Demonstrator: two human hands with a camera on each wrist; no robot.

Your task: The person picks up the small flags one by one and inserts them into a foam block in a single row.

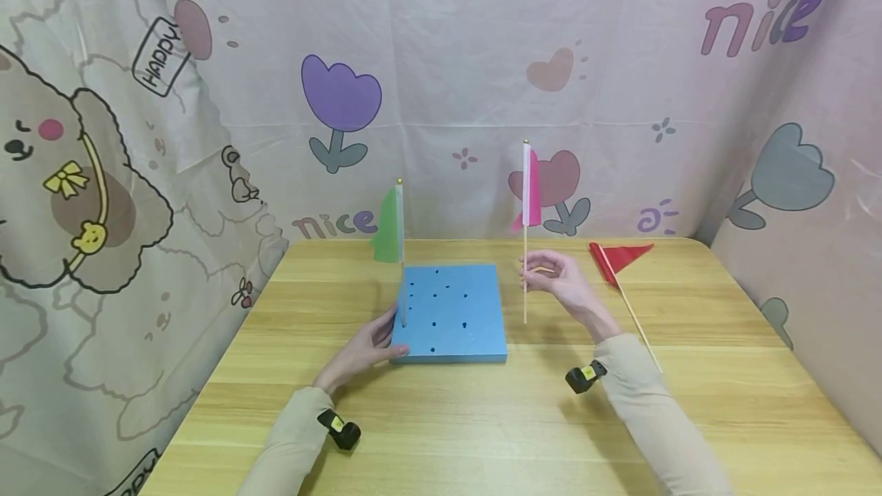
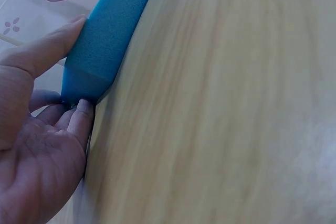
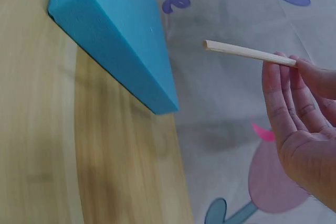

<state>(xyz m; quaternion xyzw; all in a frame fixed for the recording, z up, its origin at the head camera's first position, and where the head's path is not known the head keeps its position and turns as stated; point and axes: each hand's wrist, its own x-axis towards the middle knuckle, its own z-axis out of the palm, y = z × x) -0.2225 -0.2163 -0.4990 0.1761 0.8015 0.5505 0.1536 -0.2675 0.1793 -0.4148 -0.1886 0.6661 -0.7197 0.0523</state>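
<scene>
A blue foam block [image 1: 451,312] with several small holes in its top lies on the table, and a green flag [image 1: 389,228] stands upright by its stick at the block's left side. My left hand [image 1: 365,347] grips the block's near left corner, thumb over the top edge and fingers along the side. In the right wrist view, my right hand [image 3: 304,98] pinches a thin wooden stick [image 3: 247,52] between thumb and fingertips. That stick carries a pink flag [image 1: 534,190], held upright to the right of the block, its lower end bare below the hand.
On the right of the wooden table [image 1: 482,419] lies a red flag [image 1: 623,257], its stick slanting toward the front beside my right forearm. A printed curtain [image 1: 441,60] hangs behind the table and along the sides.
</scene>
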